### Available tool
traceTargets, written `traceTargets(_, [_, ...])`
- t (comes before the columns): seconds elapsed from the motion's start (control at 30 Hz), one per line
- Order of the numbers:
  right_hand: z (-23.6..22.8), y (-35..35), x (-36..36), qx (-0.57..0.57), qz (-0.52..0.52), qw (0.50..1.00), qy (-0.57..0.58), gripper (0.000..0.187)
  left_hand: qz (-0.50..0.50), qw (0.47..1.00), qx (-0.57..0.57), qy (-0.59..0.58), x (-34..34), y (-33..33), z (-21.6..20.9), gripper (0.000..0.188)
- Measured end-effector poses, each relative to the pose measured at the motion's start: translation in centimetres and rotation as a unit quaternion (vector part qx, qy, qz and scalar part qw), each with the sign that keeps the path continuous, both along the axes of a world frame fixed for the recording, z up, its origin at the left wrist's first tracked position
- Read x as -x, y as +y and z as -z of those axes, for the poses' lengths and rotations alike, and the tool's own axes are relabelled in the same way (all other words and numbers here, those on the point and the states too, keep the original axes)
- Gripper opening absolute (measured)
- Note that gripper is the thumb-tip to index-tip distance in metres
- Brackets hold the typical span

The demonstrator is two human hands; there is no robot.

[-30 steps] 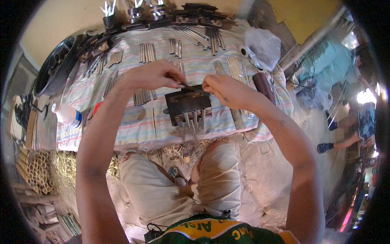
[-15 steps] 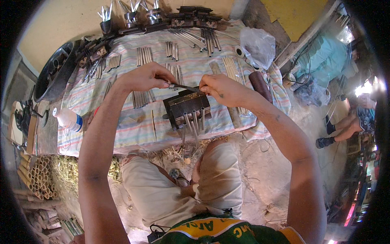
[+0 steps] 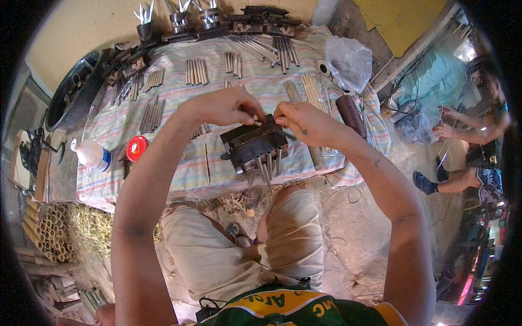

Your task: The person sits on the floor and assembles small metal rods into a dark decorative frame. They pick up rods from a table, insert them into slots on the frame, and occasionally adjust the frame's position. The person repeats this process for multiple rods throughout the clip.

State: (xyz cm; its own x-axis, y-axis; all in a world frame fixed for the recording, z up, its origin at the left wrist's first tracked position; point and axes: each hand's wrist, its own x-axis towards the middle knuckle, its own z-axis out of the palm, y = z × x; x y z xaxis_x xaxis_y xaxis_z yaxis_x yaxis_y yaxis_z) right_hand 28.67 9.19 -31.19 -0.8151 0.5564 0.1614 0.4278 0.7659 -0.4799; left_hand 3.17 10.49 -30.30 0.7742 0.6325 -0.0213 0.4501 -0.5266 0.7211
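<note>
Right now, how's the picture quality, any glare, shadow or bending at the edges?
Head view: even daylight on the striped cloth, both hands and the dark block fairly sharp; overexposed glare at the upper right; fisheye bends the cloth's edges, with a black rim round the frame.

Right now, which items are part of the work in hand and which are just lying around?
In use: left hand and right hand, pinching a thin rod over the dark block with short tubes sticking out.

Lying about: white bottle, red lid, plastic bag, dark roll, black basin.
</note>
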Motion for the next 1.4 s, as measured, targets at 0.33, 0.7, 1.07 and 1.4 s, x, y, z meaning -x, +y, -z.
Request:
traceTargets(0.33, [-0.9, -1.2, -1.2, 0.184, 0.178, 0.941, 0.222, 0.018, -0.281, 0.918, 0.022, -0.28, 4.2, -4.7, -0.7, 0.039])
traceTargets(0.7, [0.0, -13.7, -8.4, 0.261, 0.272, 0.9, 0.219, 0.023, -0.454, 0.809, 0.169, -0.333, 4.8, -6.5, 7.6, 0.043])
traceTargets(1.07, [12.0, -20.4, -17.6, 0.216, 0.376, 0.901, 0.022, 0.015, -0.435, 0.809, 0.128, -0.374, 3.2, -6.4, 7.0, 0.045])
traceTargets(1.4, [6.2, -18.7, -8.5, 0.304, 0.274, 0.84, 0.356, 0.022, -0.259, 0.806, 0.141, -0.513, -10.3, -13.5, -0.6, 0.064])
